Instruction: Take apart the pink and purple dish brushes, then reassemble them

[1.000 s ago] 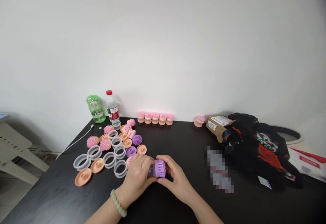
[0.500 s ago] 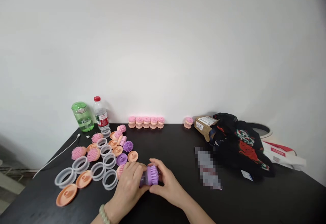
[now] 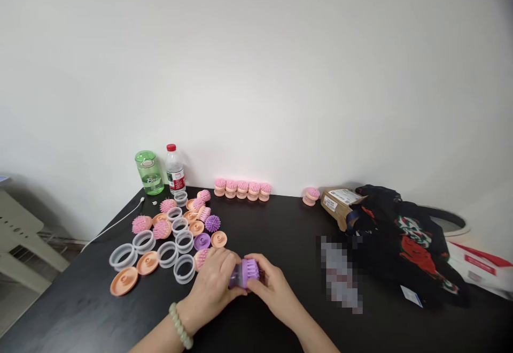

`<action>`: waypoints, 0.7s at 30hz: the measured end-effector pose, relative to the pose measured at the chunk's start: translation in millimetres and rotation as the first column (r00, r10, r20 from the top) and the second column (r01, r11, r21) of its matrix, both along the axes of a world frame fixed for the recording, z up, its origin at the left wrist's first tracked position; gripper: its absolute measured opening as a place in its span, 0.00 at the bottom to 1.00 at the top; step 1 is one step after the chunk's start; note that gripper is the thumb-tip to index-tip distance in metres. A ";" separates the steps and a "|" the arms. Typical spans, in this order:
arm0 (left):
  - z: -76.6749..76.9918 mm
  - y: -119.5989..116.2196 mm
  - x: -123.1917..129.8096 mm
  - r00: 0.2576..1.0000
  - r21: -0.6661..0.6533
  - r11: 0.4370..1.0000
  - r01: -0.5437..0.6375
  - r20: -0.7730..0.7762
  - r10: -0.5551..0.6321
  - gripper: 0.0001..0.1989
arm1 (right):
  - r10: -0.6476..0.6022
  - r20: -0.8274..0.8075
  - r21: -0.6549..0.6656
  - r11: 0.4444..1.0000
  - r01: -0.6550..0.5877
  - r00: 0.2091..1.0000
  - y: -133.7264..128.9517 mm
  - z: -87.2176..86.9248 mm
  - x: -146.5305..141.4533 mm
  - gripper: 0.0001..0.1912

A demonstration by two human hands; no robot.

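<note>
We hold the purple bristled brush (image 3: pixel 245 274) firmly between both hands over the black tabletop (image 3: pixel 280 224), our left hand (image 3: pixel 212 283) clasping its translucent body and our right hand (image 3: pixel 272 289) cupping the bristled end, just beside the peach plastic discs (image 3: pixel 147 262).

Purple bristled brush (image 3: pixel 245 274) — tilted sideways

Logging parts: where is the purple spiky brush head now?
On the left in the head view, the purple spiky brush head sits just above the purple disc, right of a peach disc.
</note>
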State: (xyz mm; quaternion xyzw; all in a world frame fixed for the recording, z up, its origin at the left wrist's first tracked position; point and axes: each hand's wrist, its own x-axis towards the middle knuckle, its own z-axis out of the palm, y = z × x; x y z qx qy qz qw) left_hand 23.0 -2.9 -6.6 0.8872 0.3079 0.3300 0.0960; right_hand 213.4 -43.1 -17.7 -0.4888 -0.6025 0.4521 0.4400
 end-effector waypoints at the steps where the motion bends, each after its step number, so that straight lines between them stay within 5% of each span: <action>1: 0.5 -0.6 0.4 1.000 -0.019 1.000 -0.005 -0.005 0.005 0.18 | -0.010 0.027 0.023 1.000 0.009 1.000 -0.1 1.0 0.0 0.20; 7: 4.2 3.5 -1.3 0.997 -0.283 0.956 -0.072 -0.015 0.070 0.24 | -0.015 0.049 0.242 0.970 0.003 0.999 -2.6 12.8 5.7 0.20; 11: 6.2 11.0 -8.1 0.981 -0.397 0.917 -0.040 0.158 0.111 0.33 | -0.184 0.023 0.186 0.967 0.176 0.983 4.7 5.2 17.1 0.20; 16: 6.1 16.0 -10.0 0.899 -0.491 0.866 0.092 0.414 0.140 0.21 | -0.275 0.264 0.096 0.961 0.258 0.925 16.3 -11.8 26.8 0.18; 21: 7.2 13.4 -2.4 0.765 -0.609 0.722 0.327 0.619 0.176 0.21 | -0.375 0.358 0.260 0.920 0.294 0.855 14.1 -12.3 23.4 0.28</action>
